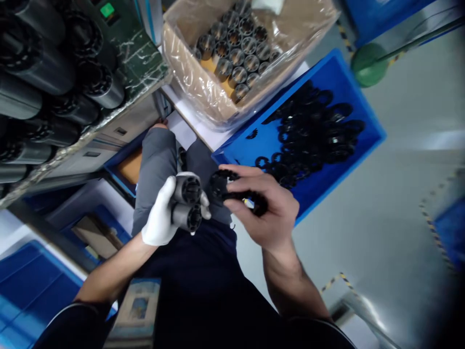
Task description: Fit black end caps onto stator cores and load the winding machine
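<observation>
My left hand (160, 215), in a white glove, is closed around two short metal cylinders. The upper cylinder (180, 190) and the lower cylinder (180, 214) lie side by side, each showing a black slotted piece in the end that faces right. My bare right hand (267, 203) grips black toothed plastic rings between thumb and fingers. One black ring (219, 184) is at the fingertips, close to the cylinders but apart from them. Another dark ring (260, 204) shows below the fingers, partly hidden by them.
A blue bin (254, 151) with many loose black rings stands to the right. Beyond it, a plastic-lined cardboard box (196, 92) holds metal cylinders. Larger capped cylinders (103, 87) crowd a green worktop (140, 60) at upper left. A green round base (368, 65) stands on the floor.
</observation>
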Demonstrator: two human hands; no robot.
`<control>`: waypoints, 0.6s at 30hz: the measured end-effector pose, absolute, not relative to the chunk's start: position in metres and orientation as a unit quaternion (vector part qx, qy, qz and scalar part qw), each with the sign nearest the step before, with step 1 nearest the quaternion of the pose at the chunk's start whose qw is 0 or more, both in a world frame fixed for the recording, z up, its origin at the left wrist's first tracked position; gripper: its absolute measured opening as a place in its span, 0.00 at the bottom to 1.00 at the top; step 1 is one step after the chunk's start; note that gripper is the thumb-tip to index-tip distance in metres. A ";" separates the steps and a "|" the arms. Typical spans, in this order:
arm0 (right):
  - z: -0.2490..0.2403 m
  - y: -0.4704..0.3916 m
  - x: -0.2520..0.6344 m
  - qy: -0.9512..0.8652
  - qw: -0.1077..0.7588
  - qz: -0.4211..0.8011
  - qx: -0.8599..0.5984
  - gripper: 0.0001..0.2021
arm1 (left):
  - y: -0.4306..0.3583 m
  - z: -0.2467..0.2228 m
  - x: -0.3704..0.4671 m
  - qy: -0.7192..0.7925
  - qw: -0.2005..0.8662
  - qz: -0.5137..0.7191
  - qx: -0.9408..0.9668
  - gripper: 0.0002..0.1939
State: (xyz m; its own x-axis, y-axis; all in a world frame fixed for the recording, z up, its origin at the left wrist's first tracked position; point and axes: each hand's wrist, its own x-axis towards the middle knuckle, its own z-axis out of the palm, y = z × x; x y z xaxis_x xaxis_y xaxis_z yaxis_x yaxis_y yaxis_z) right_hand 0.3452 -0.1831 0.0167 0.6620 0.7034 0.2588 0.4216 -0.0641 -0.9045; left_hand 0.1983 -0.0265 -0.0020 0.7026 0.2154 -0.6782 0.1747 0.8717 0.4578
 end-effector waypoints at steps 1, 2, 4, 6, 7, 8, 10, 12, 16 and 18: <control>0.021 -0.174 0.334 -0.406 0.575 0.112 -0.701 0.12 | -0.027 0.000 0.198 0.384 0.882 0.041 0.270 0.28; 0.023 -0.167 0.326 -0.415 0.584 0.106 -0.689 0.13 | -0.028 0.002 0.197 0.383 0.874 0.072 0.291 0.27; 0.022 -0.157 0.318 -0.426 0.584 0.110 -0.683 0.13 | -0.029 0.004 0.194 0.371 0.857 0.121 0.336 0.26; 0.020 -0.154 0.315 -0.426 0.575 0.125 -0.687 0.16 | -0.028 0.005 0.189 0.358 0.847 0.136 0.369 0.25; 0.019 -0.154 0.316 -0.425 0.567 0.134 -0.693 0.21 | -0.028 0.005 0.187 0.354 0.843 0.136 0.381 0.25; 0.018 -0.154 0.316 -0.427 0.556 0.143 -0.698 0.26 | -0.027 0.005 0.185 0.351 0.839 0.136 0.393 0.25; 0.018 -0.155 0.316 -0.440 0.545 0.155 -0.697 0.33 | -0.027 0.005 0.182 0.346 0.831 0.138 0.413 0.23; 0.019 -0.154 0.315 -0.453 0.539 0.163 -0.691 0.32 | -0.027 0.003 0.180 0.339 0.830 0.137 0.421 0.21; 0.022 -0.150 0.312 -0.461 0.500 0.153 -0.717 0.28 | -0.024 -0.002 0.178 0.322 0.837 0.157 0.414 0.19; 0.026 -0.151 0.313 -0.460 0.471 0.172 -0.733 0.26 | -0.020 -0.002 0.178 0.319 0.832 0.183 0.416 0.19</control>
